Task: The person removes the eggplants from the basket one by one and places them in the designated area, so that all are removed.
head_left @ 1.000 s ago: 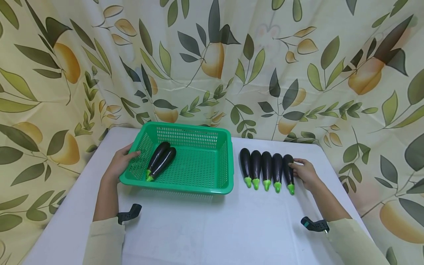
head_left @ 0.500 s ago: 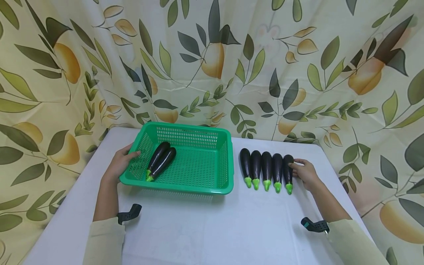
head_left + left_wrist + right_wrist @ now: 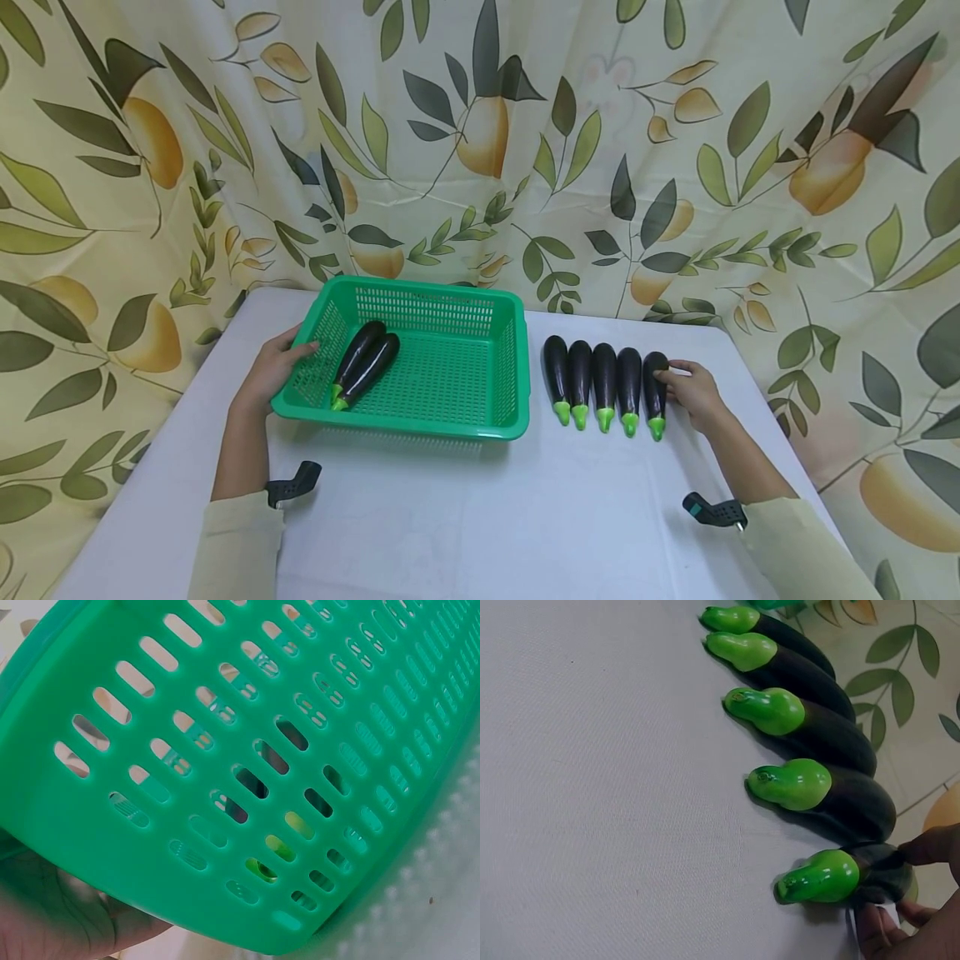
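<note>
On the left, my left hand [image 3: 272,369] grips the near-left side of a green slotted plastic basket [image 3: 420,427], thumb over the rim. The left wrist view shows part of that hand [image 3: 67,915] under the basket's edge [image 3: 172,885]. Two dark purple eggplants [image 3: 366,371] lie side by side in the basket's left half, green stem ends toward me. To the right, my right hand [image 3: 693,393] pinches the rightmost eggplant [image 3: 655,400] of a row on the table. In the right wrist view, thumb and fingers sit on both sides of that eggplant [image 3: 885,876], near its dark end.
Several more eggplants [image 3: 603,387] stand in the row between the basket and my right hand, stem ends facing me. A white cloth covers the table [image 3: 480,517]. Behind it hangs a curtain [image 3: 570,208] printed with leaves and fruit.
The rightmost eggplant's stem end has swung slightly left, so it lies more parallel to the row. My right hand stays on it, and my left hand and the basket have not moved.
</note>
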Tool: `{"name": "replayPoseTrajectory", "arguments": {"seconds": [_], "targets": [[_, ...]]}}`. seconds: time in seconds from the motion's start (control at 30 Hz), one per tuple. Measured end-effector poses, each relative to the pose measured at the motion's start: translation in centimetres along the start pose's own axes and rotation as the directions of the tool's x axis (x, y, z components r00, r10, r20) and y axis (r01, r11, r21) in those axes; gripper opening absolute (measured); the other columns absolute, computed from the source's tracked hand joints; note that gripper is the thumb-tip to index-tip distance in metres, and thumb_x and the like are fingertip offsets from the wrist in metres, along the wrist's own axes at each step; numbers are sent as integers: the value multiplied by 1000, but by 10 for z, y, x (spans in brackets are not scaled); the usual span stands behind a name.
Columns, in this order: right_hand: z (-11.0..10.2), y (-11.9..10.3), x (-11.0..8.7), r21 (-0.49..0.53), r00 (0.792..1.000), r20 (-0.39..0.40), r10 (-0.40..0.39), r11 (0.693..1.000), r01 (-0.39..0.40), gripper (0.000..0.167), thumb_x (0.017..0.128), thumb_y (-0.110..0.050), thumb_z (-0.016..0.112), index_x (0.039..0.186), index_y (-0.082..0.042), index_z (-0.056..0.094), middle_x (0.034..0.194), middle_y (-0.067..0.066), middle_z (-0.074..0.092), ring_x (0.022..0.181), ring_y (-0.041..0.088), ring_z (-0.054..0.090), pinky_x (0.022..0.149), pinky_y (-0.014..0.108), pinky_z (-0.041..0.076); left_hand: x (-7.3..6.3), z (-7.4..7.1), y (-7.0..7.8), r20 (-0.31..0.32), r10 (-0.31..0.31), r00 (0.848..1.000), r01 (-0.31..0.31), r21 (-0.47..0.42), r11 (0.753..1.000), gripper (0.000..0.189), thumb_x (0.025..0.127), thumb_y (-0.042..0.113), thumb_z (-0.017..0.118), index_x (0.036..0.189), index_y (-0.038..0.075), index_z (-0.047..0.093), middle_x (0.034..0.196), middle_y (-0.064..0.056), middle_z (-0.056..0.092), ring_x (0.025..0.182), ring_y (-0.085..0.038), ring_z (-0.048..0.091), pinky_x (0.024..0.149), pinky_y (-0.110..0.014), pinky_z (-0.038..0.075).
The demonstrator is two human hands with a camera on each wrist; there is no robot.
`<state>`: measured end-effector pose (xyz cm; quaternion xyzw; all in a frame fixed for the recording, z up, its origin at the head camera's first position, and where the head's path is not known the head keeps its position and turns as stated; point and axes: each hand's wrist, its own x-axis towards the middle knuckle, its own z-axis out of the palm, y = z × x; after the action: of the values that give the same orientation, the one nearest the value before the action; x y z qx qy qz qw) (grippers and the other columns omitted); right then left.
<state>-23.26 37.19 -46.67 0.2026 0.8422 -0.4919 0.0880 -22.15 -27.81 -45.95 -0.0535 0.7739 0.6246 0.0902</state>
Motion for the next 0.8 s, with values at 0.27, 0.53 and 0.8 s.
{"name": "replayPoseTrajectory", "arguments": {"seconds": [0.27, 0.53, 0.8], "targets": [[1, 0, 1, 14, 1000, 4, -25, 1000, 25, 69, 108, -20, 53, 159, 14, 20, 139, 32, 49, 88, 7, 58, 79, 21, 55, -2, 1, 0, -8, 8, 1000, -8, -2, 1000, 66, 111, 27, 51, 168, 10, 22, 155, -30, 42, 121, -31, 57, 84, -28, 57], [1, 0, 1, 14, 1000, 2, -27, 1000, 27, 70, 108, -21, 53, 159, 14, 20, 143, 36, 47, 84, 3, 59, 80, 21, 56, 2, 0, -2, -2, 3, 1000, -3, 2, 1000, 65, 112, 24, 48, 168, 7, 21, 156, -32, 40, 123, -34, 56, 83, -28, 57], [0, 0, 0, -2, 999, -2, -42, 999, 42, 74, 108, -24, 56, 158, 15, 20, 140, 36, 50, 80, 1, 60, 78, 21, 55, 1, 0, 0, -3, -1, 1000, 1, 4, 1000, 64, 111, 23, 48, 167, 5, 22, 156, -32, 40, 123, -34, 57, 83, -27, 57]]}}
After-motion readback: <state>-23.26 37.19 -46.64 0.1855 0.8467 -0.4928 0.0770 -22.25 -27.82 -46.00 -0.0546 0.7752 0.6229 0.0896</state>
